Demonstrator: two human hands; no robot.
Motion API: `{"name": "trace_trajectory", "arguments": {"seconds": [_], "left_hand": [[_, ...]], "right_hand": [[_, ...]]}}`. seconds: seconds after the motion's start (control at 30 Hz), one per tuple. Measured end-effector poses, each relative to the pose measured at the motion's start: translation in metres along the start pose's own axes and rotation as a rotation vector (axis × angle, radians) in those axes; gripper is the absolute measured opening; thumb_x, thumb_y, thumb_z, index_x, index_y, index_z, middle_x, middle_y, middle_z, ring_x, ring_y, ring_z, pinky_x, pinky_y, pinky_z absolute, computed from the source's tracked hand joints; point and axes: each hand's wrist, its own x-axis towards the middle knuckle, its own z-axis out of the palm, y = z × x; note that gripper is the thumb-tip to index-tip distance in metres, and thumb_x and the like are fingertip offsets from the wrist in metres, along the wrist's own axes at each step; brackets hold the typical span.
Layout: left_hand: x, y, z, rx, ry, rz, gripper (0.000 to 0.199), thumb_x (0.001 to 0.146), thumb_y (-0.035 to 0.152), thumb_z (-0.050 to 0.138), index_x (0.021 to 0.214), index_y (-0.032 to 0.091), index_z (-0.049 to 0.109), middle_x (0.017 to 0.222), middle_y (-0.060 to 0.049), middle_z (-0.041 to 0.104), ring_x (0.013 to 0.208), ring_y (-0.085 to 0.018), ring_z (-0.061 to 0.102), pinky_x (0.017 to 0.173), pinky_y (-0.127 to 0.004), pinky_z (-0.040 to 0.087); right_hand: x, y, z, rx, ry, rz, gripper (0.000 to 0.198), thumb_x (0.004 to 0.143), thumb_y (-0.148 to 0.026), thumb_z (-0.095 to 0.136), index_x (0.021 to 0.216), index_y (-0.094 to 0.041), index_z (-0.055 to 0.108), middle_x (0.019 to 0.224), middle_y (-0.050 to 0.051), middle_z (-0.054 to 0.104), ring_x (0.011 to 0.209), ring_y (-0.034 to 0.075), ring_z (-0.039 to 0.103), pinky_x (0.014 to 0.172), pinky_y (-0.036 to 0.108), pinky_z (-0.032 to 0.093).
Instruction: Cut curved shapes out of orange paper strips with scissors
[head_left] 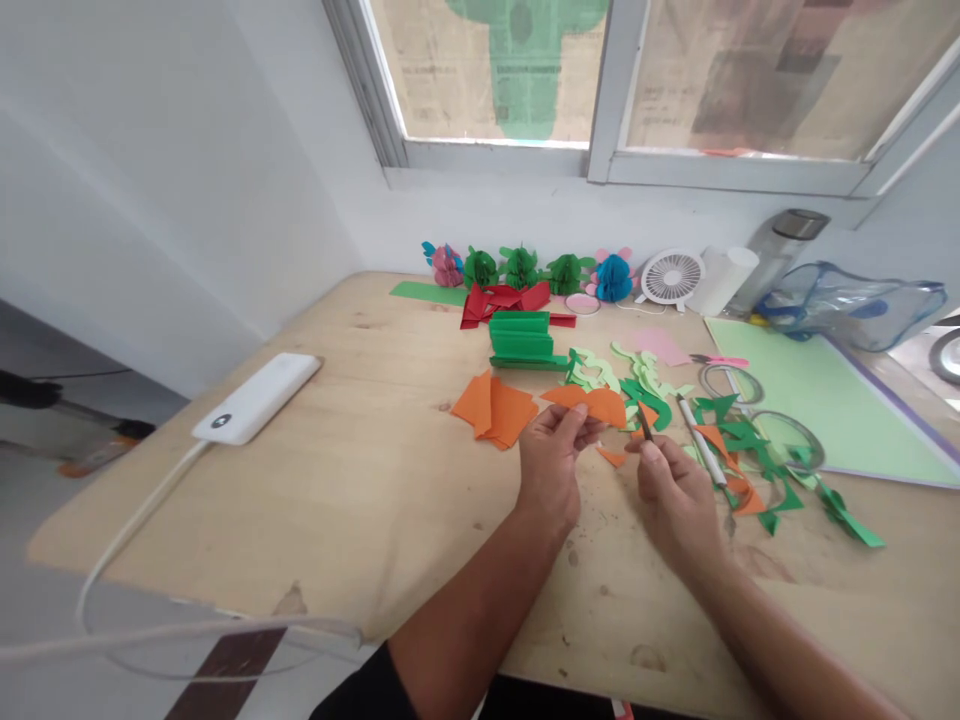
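Observation:
My left hand (556,450) pinches a piece of orange paper (604,405) with a curved, scalloped edge. Just right of it, my right hand (679,490) is closed on scissors (645,424); only their dark blades show, their handles being hidden by the fingers. The blades are apart from the main edge of the held paper, close to a small orange scrap (648,412). Left of my left hand lies a stack of orange paper pieces (502,412). Another orange scrap (612,457) rests on the table between both hands.
Green folded paper (520,335) and red paper strips (506,300) lie farther back. Several paper figures (520,267) line the wall beside a small white fan (673,277). A marker (701,440), tape rolls (787,440) and green scraps (742,430) are at right. A power bank (259,398) sits left.

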Motion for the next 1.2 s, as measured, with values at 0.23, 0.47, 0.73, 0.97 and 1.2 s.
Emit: {"name": "trace_trajectory", "arguments": {"seconds": [0.23,0.47,0.73,0.97,1.2], "left_hand": [[-0.005,-0.012,0.000,0.092,-0.087,-0.016,0.022,0.061,0.025,0.076,0.059,0.015,0.056,0.059,0.001,0.062,0.060,-0.010,0.060,0.070,-0.025,0.046],[-0.007,-0.017,0.000,0.190,-0.125,-0.015,0.018,0.063,0.024,0.074,0.059,0.015,0.058,0.059,0.002,0.062,0.060,-0.009,0.057,0.067,-0.024,0.043],[-0.005,-0.022,-0.003,0.313,-0.193,0.003,0.019,0.066,0.026,0.073,0.057,0.015,0.060,0.056,0.002,0.058,0.057,-0.009,0.053,0.064,-0.023,0.042],[-0.005,-0.021,-0.004,0.372,-0.192,-0.019,0.018,0.065,0.027,0.073,0.059,0.015,0.061,0.058,0.001,0.060,0.059,-0.010,0.055,0.065,-0.024,0.044],[0.002,-0.011,-0.008,0.380,-0.242,-0.098,0.021,0.063,0.031,0.075,0.076,0.016,0.067,0.069,-0.001,0.064,0.063,-0.012,0.059,0.062,-0.025,0.045]], "right_hand": [[0.009,-0.012,-0.003,0.131,0.079,0.116,0.035,0.068,-0.047,0.074,0.080,-0.017,0.061,0.053,-0.007,0.036,0.045,0.008,0.028,0.041,0.023,0.018],[0.013,-0.018,-0.008,0.211,0.055,0.157,0.037,0.063,-0.047,0.077,0.066,-0.019,0.054,0.046,-0.009,0.031,0.040,0.006,0.023,0.038,0.023,0.014],[0.019,-0.014,-0.017,0.193,0.037,0.202,0.042,0.061,-0.047,0.079,0.060,-0.021,0.046,0.047,-0.009,0.031,0.042,0.006,0.021,0.039,0.024,0.012],[0.018,-0.016,-0.018,0.139,0.011,0.162,0.044,0.060,-0.049,0.079,0.058,-0.020,0.046,0.050,-0.008,0.030,0.045,0.006,0.022,0.041,0.024,0.014],[0.022,-0.018,-0.021,0.006,0.005,0.177,0.043,0.056,-0.052,0.078,0.058,-0.019,0.050,0.049,-0.008,0.031,0.045,0.007,0.022,0.042,0.024,0.015]]}}
